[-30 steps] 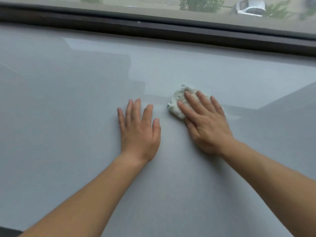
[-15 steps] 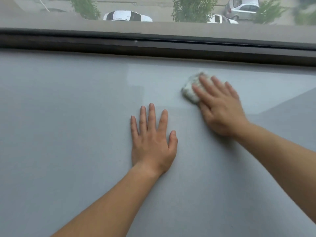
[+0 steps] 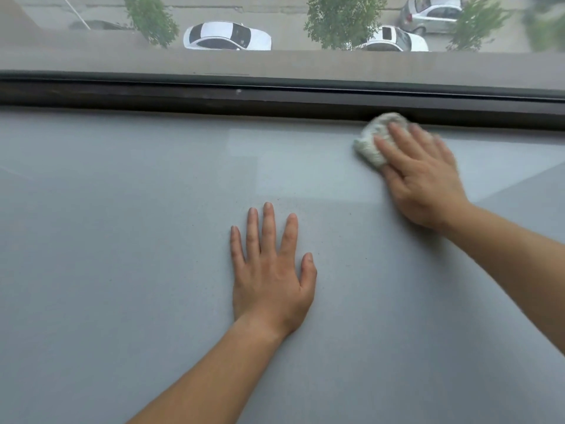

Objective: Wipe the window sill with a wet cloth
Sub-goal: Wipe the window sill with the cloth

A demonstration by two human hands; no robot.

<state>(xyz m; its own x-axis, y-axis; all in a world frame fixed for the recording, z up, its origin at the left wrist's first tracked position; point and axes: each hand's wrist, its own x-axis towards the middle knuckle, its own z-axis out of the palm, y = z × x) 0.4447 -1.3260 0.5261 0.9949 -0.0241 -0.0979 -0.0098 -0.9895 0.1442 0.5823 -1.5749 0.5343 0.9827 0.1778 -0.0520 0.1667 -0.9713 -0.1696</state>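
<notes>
One wadded cloth point(image 3: 371, 143) on window sill point(image 3: 122, 240), touching dark window frame point(image 3: 214, 101); right hand point(image 3: 425, 185) presses it, fingers point(image 3: 396, 140) straight. Left hand point(image 3: 272, 280) flat, fingers apart.

Two hands point(image 3: 272, 280) point(image 3: 425, 179), one cloth point(image 3: 371, 142), one window sill point(image 3: 122, 240) and three pale cars point(image 3: 226, 36) point(image 3: 394, 41) point(image 3: 434, 12).

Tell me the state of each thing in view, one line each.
window sill: grey, finely speckled in the middle.
cloth: bunched, pressed on the window sill at the window frame.
right hand: fingers straight, pressing the cloth, blurred.
left hand: flat, fingers spread, resting on the window sill.
</notes>
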